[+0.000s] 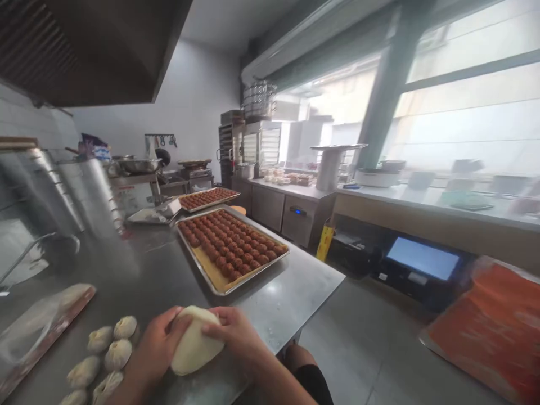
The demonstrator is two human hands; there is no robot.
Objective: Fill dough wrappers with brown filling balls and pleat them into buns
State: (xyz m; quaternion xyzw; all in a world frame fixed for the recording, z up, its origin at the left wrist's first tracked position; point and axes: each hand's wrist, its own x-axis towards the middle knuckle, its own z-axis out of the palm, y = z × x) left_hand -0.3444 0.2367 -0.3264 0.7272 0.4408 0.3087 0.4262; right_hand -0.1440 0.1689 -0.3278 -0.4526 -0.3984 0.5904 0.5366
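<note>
Between my two hands is a flat, pale round of dough (197,344), tilted up just above the steel table. My left hand (166,334) grips its left edge, thumb across the near face. On the upper right edge, my right hand (234,332) pinches the dough between thumb and fingers. Left of my left hand sit several pleated dough bundles (118,354), drawn together at the top. Beyond my hands lies a metal tray (219,289) lined with yellowish paper, bearing rows of reddish-brown balls (236,247).
A second tray of balls (208,198) lies farther back. At the left are a plastic-wrapped block (46,332) and tall shiny metal cylinders (86,191). The steel table's (304,281) right edge drops to the floor. An orange sack (489,326) and a lit screen (423,258) are at right.
</note>
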